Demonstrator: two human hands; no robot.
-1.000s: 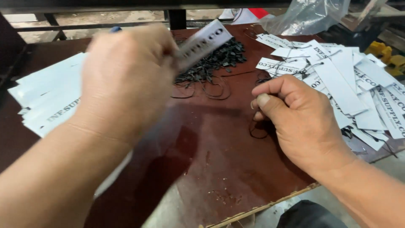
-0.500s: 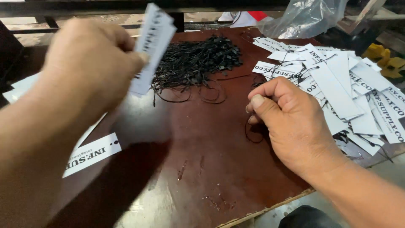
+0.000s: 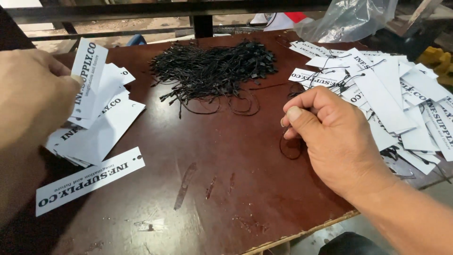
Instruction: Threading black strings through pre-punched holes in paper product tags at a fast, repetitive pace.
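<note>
White card tags printed in black lie in a loose stack (image 3: pixel 94 127) at the left of the dark brown worktop (image 3: pixel 226 189), and the left hand (image 3: pixel 33 94) pinches one upright tag (image 3: pixel 89 78) above that stack, fingers closed on its edge. Near the worktop's right side the right hand (image 3: pixel 335 137) rests with thumb and fingertips pressed together on a thin black string loop (image 3: pixel 290 148). Behind lies a heap of black strings (image 3: pixel 212 68), and strung tags (image 3: pixel 401 99) spread at the far right.
</note>
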